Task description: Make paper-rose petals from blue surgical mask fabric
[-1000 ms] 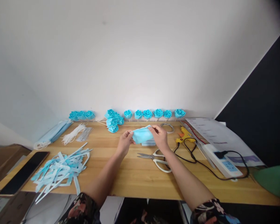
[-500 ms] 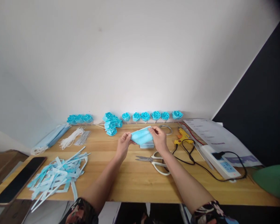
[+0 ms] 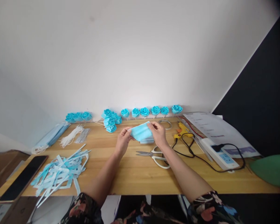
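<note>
The left hand (image 3: 123,141) pinches one end of a light-blue fabric piece (image 3: 141,132) between thumb and fingers, and the right hand (image 3: 159,135) grips its opposite upper corner. The piece is stretched between them above the middle of the desk (image 3: 135,183), tilted so its right end sits higher. Just behind and below it, partly hidden, lies a small pleated blue stack (image 3: 147,141).

Nearer the person, white-handled scissors (image 3: 150,154) lie with their blades parted and pointing left, the right forearm passing over part of the handles. Beyond the right hand is a grey wire coil (image 3: 170,126); to its right lies a yellow glue gun (image 3: 183,130), then a white power strip (image 3: 220,157) with a black plug in it, beside a printed sheet (image 3: 206,127).

To the left are a tangled heap of blue and white strips (image 3: 60,174), a bundle of white cords (image 3: 71,136), flat blue masks (image 3: 51,137) and a dark phone (image 3: 23,179). Blue fabric flowers (image 3: 155,110) line the wall along the far edge.
</note>
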Available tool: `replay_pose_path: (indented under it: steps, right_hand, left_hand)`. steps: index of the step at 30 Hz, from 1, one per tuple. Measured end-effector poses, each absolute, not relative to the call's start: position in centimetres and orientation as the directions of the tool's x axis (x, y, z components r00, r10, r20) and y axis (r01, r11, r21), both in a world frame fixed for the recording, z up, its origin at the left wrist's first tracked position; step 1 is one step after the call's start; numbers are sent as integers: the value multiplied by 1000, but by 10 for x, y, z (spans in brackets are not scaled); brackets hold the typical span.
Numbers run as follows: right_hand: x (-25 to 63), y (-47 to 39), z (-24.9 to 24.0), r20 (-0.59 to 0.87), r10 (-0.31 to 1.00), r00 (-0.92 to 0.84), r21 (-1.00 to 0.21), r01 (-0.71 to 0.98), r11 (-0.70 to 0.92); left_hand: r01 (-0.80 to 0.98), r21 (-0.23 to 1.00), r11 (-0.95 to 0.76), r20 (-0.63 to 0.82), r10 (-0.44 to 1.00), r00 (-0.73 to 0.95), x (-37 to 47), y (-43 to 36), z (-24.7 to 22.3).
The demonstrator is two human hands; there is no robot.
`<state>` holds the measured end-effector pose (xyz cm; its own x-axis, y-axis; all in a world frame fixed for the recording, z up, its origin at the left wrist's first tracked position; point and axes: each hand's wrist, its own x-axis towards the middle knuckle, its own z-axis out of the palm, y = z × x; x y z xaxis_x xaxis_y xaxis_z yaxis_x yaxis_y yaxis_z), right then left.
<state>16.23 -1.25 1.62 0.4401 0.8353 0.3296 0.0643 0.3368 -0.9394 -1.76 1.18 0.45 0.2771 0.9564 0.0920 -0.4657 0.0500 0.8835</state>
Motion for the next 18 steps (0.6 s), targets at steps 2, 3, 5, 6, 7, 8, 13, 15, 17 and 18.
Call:
replay_pose_path:
  steps: [2, 3, 5, 6, 7, 8, 13, 15, 17, 18]
  right_hand:
    - [163, -12, 16, 332, 834, 441, -939, 71, 336]
    - [163, -12, 16, 330, 834, 442, -940, 72, 333]
    - [164, -12, 17, 318, 839, 441, -944, 68, 321]
    - [164, -12, 18, 308, 845, 438, -947, 60, 315]
    - [164, -12, 19, 298, 852, 431, -950, 45, 310]
    - [164, -13, 21, 285, 864, 414, -952, 18, 305]
    - [162, -16, 29, 195, 959, 204, -945, -223, 239]
    - [161, -17, 30, 176, 975, 136, -934, -290, 209]
    - [160, -16, 28, 166, 984, 66, -926, -333, 179]
    - [159, -15, 26, 157, 987, 36, -923, -349, 160]
  left_hand:
    - [-458, 886, 76, 71, 953, 295, -17, 12, 5]
    - [-456, 886, 83, 67, 950, 304, -17, 12, 5]
    - [-454, 886, 94, 62, 947, 316, -17, 12, 5]
    - [-454, 886, 97, 58, 947, 316, -16, 12, 5]
    - [-456, 884, 101, 54, 948, 315, -16, 11, 5]
    - [-462, 881, 101, 53, 949, 310, -16, 11, 4]
    - [-513, 853, 95, 72, 953, 296, -17, 11, 3]
    - [-527, 845, 94, 77, 953, 293, -17, 12, 2]
    - [-536, 839, 94, 80, 953, 292, -17, 12, 2]
    - [-539, 837, 96, 80, 952, 294, -17, 11, 2]
